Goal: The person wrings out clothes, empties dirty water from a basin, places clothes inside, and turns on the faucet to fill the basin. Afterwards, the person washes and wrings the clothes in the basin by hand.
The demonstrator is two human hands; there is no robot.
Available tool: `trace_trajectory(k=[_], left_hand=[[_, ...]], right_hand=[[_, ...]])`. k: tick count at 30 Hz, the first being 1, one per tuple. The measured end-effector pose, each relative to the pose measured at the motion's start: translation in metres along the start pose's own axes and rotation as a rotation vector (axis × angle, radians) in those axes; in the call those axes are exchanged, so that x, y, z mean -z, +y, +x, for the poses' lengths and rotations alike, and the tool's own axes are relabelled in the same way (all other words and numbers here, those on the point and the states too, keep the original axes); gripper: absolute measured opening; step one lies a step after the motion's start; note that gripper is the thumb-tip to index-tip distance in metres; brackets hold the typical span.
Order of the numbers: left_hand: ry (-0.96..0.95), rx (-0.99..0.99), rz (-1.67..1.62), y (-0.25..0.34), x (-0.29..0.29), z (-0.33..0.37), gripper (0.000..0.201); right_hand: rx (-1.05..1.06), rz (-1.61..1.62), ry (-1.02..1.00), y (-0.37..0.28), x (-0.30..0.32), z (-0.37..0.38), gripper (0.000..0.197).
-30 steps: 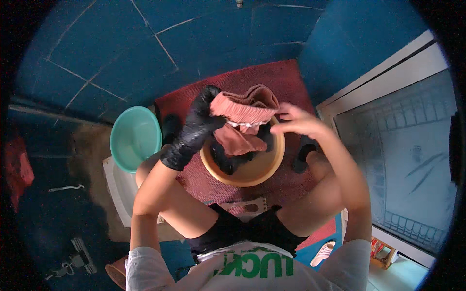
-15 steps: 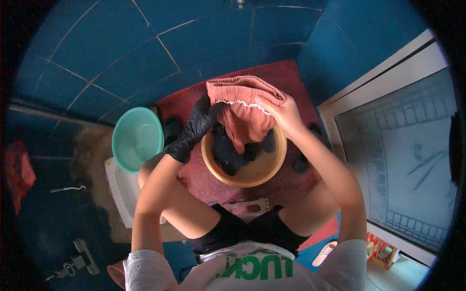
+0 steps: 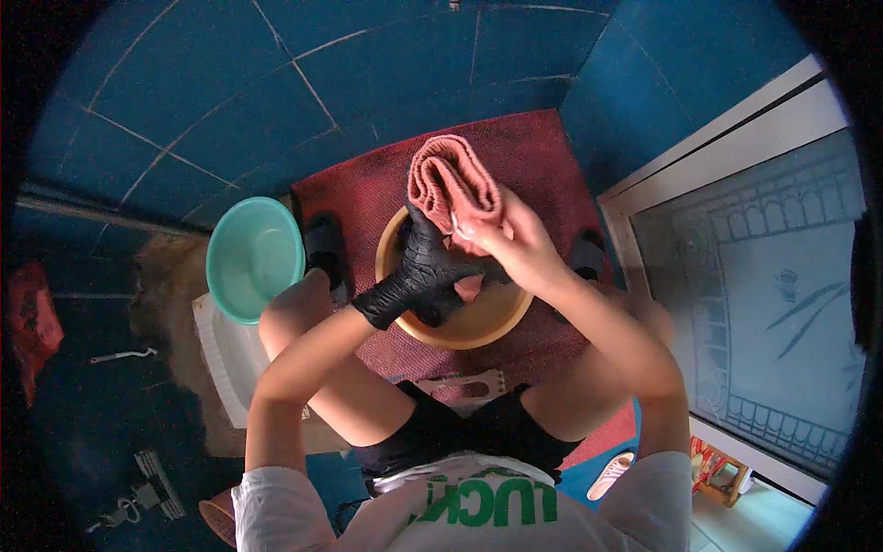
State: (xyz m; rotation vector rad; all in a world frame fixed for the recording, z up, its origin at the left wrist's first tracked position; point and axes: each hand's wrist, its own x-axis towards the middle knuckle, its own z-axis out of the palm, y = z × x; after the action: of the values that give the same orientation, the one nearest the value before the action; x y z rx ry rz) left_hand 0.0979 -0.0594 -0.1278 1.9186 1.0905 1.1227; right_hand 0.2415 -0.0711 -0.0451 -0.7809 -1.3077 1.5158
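A salmon-pink garment with a gathered elastic waistband [image 3: 452,175] is bunched between my hands, its band folded into a loop. My left hand [image 3: 428,262], in a black glove, is closed round the cloth from the left and below. On the right, my bare right hand [image 3: 515,241] grips the waistband's near end, thumb on top by a bit of white cord. Below the hands stands a round yellow basin [image 3: 457,343] holding water and dark cloth [image 3: 432,311]. A lower piece of the pink garment pokes out beneath the glove.
A turquoise basin [image 3: 256,250] stands left, by a white ceramic fixture [image 3: 223,368]. Red matting [image 3: 359,184] lies under the yellow basin, between my slippered feet. Blue tiled wall [image 3: 386,74] rises ahead; a frosted door [image 3: 754,267] is on the right. A pale shoe [image 3: 612,476] lies lower right.
The waistband, stretched wide between my hands before, is now folded together. My left hand has moved right and lower under the cloth, and my right hand has come in to the left.
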Motion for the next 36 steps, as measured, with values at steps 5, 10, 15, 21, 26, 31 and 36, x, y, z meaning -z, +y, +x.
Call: trace_trajectory(k=[5, 10, 15, 21, 26, 31, 36], left_hand=[[0.037, 0.074, -0.354, 0.028, 0.017, 0.026, 0.052], [0.146, 0.31, -0.415, 0.025, 0.041, 0.028, 0.052], [0.236, 0.694, -1.24, 0.028, 0.062, 0.024, 0.036], [-0.141, 0.552, -1.743, 0.026, 0.054, 0.017, 0.034], [-0.116, 0.599, -1.536, -0.001, 0.037, 0.01, 0.039], [-0.342, 0.013, -0.19, -0.032, 0.054, 0.001, 0.043], [-0.54, 0.141, -0.551, -0.022, 0.067, -0.017, 0.042]], right_hand=[[-0.026, -0.112, -0.25, -0.008, 0.007, -0.008, 0.045], [0.089, -0.228, 0.004, -0.012, 0.025, -0.005, 0.068], [0.071, -0.851, -0.01, 0.036, 0.023, -0.015, 0.125], [0.143, -0.847, 0.313, 0.085, -0.018, 0.006, 0.117], [0.155, -0.286, 0.229, 0.098, 0.008, 0.016, 0.077], [0.218, -0.9, 0.052, 0.13, 0.012, 0.027, 0.06], [-0.227, -0.512, -0.437, 0.1, 0.005, 0.023, 0.045]])
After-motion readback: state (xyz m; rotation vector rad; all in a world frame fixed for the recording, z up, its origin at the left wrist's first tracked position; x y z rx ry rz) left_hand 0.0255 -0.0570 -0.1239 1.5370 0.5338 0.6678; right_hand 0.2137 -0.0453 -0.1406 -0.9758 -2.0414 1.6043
